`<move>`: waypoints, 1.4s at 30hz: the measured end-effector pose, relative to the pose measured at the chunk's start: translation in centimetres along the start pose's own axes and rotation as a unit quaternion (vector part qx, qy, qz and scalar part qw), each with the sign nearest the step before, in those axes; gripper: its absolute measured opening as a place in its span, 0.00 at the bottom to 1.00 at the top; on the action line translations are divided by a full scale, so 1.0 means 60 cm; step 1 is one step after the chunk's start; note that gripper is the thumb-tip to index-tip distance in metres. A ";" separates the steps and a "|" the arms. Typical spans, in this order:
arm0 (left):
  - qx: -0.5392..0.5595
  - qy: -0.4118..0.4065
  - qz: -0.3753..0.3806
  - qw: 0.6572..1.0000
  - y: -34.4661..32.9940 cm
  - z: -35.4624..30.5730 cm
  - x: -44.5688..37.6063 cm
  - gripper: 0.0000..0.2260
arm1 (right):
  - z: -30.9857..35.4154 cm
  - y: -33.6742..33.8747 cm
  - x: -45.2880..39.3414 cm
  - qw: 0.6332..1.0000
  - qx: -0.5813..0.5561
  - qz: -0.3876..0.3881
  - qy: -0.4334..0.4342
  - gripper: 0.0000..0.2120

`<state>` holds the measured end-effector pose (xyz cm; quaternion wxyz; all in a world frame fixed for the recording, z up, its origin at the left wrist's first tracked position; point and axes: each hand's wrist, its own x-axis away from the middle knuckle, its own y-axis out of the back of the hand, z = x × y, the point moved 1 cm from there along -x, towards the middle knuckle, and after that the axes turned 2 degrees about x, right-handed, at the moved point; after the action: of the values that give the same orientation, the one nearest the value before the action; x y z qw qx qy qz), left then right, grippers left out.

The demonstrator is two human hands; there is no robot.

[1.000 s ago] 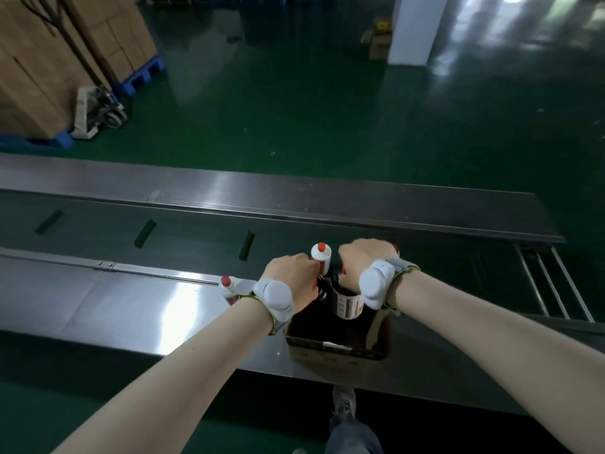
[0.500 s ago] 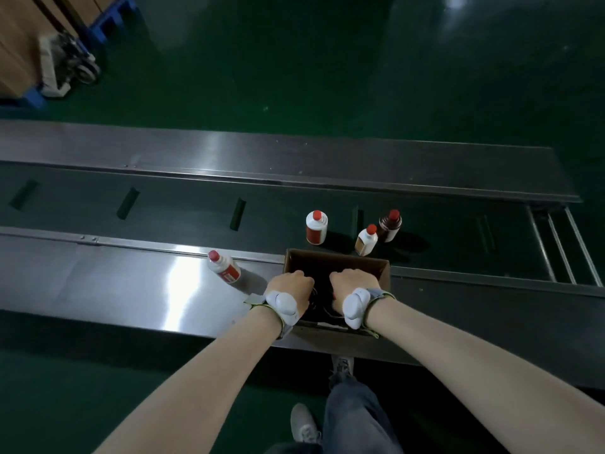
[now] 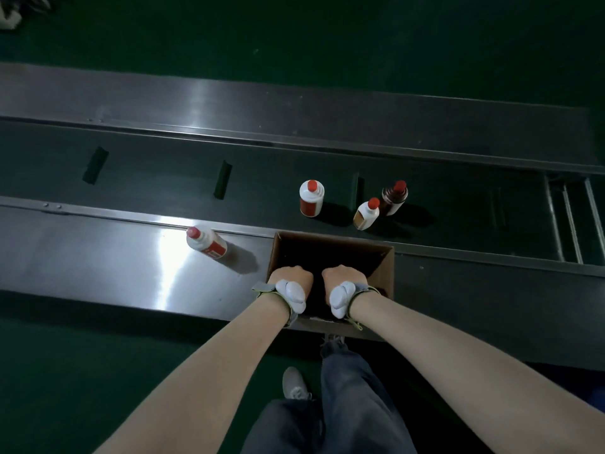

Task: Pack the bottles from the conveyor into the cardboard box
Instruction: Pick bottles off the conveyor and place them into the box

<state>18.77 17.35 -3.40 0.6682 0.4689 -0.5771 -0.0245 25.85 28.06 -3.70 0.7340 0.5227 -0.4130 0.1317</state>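
An open cardboard box sits on the near steel ledge of the conveyor. Both my hands reach down into it side by side: my left hand and my right hand are curled into fists, and the bottles they carried are hidden in the box's dark inside. On the dark belt behind the box stand a white bottle with a red label, a white bottle with a gold label and a brown bottle, all red-capped. Another white bottle stands on the ledge left of the box.
The belt runs left to right between two steel side ledges. Bare rollers show at its right end. My legs and a grey shoe are below the ledge on the green floor.
My two hands, which held bottles above the box a second ago, have dropped down into it. The view has tilted downward, showing three bottles on the belt.
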 end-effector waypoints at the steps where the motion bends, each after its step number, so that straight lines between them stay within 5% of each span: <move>1: -0.009 -0.007 0.001 1.000 -0.003 0.003 -0.006 0.18 | 0.002 -0.004 -0.004 1.000 0.002 0.004 -0.004 0.08; 6: -0.048 -0.013 -0.038 0.998 -0.023 0.012 -0.025 0.16 | 0.013 -0.031 -0.025 1.000 -0.005 0.020 -0.017 0.11; 11: -0.039 -0.001 0.000 0.999 -0.040 0.020 -0.045 0.21 | 0.011 -0.056 -0.041 0.999 -0.011 0.032 -0.021 0.12; 14: -0.064 -0.003 -0.008 0.998 -0.053 0.019 -0.048 0.14 | 0.010 -0.064 -0.044 0.999 -0.012 0.032 -0.024 0.11; 21: 0.006 0.023 0.016 1.000 -0.049 0.021 -0.048 0.23 | 0.026 -0.056 -0.033 0.998 -0.005 0.067 -0.012 0.14; 25: 0.037 0.038 -0.036 0.998 -0.006 0.022 -0.008 0.20 | 0.034 -0.008 -0.009 0.995 -0.015 0.094 -0.033 0.14; 28: 0.007 0.028 -0.083 0.996 0.050 0.031 0.041 0.12 | 0.039 0.040 0.024 0.997 -0.022 0.064 -0.030 0.11; 34: 0.012 0.052 -0.138 0.989 0.169 0.052 0.137 0.08 | 0.057 0.142 0.106 0.992 0.027 -0.115 0.040 0.02; 42: 0.002 0.080 -0.230 0.970 0.246 0.109 0.224 0.11 | 0.089 0.273 0.133 0.988 0.074 -0.130 0.038 0.05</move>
<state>10.52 13.97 15.65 0.6878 0.5908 -0.3983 -0.1389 18.11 28.31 13.62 0.7191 0.6197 -0.3029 0.0852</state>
